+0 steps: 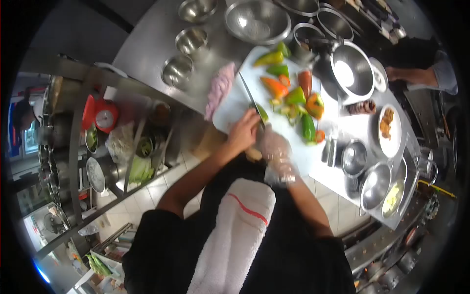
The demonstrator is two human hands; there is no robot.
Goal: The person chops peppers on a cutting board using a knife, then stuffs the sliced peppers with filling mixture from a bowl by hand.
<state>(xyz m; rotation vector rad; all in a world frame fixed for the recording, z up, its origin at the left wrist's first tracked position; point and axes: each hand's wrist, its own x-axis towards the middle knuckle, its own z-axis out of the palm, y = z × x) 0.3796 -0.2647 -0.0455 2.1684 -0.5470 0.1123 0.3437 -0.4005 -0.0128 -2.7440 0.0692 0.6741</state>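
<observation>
My bare left hand (pixel 243 130) is at the near edge of a white cutting board (pixel 230 110), its fingers curled against a piece of green pepper (pixel 263 113). My right hand (pixel 275 147), in a clear plastic glove, is closed round a knife whose handle it hides. The knife's long blade (pixel 246 87) points away from me, over the board beside the pepper piece. Orange peppers (pixel 275 88), a whole green pepper (pixel 308 127), a red pepper (pixel 305 83) and cut green pieces (pixel 295 96) lie further along the board.
A pink cloth (pixel 223 90) lies at the board's left edge. Steel bowls (pixel 257 22) stand behind it, with a plate of food (pixel 389 130) on the right. A shelf with a red scale (pixel 100 115) is at left. Another person's arm (pixel 416 77) reaches in from the right.
</observation>
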